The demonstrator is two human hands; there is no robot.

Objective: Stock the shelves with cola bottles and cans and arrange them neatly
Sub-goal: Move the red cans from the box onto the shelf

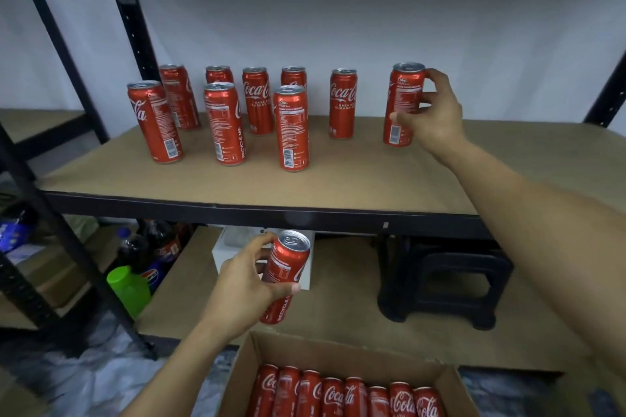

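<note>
My cardboard box point(338, 354) holds a row of cans point(338, 396) lying flat, left hand point(244, 284) fingers point(291, 288) curled round a loose can point(288, 267) above it, right hand point(437, 112) gripping the end can point(403, 105) upright on the shelf point(338, 176), near eight other cans point(291, 127).

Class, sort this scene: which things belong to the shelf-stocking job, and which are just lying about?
Job: shelved cans, upper can in right hand, lower can in left hand, boxed cans, shelf.
Lying about: black stool, green cup, white box.

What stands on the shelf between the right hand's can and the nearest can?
Nothing. The head view shows only bare shelf between that can, gripped by the right hand, and its neighbour.
</note>
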